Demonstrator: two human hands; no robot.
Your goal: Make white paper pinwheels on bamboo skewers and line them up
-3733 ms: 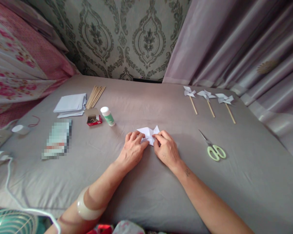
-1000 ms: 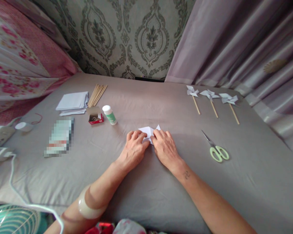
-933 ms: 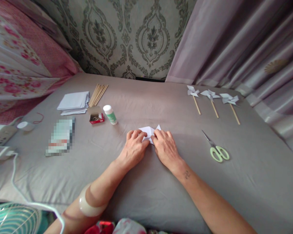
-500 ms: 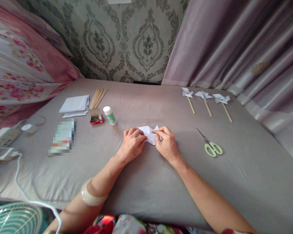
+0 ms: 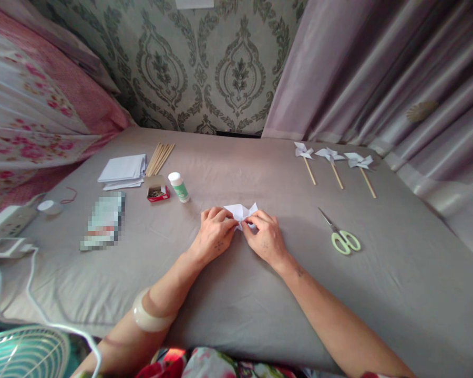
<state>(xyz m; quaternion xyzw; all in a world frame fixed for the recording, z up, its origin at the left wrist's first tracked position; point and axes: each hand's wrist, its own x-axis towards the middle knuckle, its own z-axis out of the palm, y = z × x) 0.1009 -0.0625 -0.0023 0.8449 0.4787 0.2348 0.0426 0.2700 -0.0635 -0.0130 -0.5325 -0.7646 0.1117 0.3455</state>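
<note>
Between my hands is a white paper pinwheel [image 5: 241, 211] with folded, pointed corners, low over the sheet in the middle of the bed. My left hand [image 5: 217, 231] grips its left side with bent fingers. My right hand [image 5: 263, 231] pinches it near the centre, thumb and forefinger close to the left fingertips. The fingers hide the lower part of the paper. Right of my hands lie scissors [image 5: 341, 237] with pale green handles. A glue stick [image 5: 178, 187] with a white cap stands to the left, beside a small red box [image 5: 158, 193] of small metal pieces.
Three finished pinwheels [image 5: 329, 154] on sticks lie at the back right. At the back left are a stack of white paper [image 5: 123, 169] and several wooden sticks [image 5: 160, 159]. A blurred packet [image 5: 103, 220], a power strip [image 5: 11, 220] with cables and a fan [image 5: 27, 352] are at left.
My right hand has moved slightly left and down, bringing its fingertips to the paper's centre beside the left ones. My left hand stays on the paper. The view has shifted slightly.
</note>
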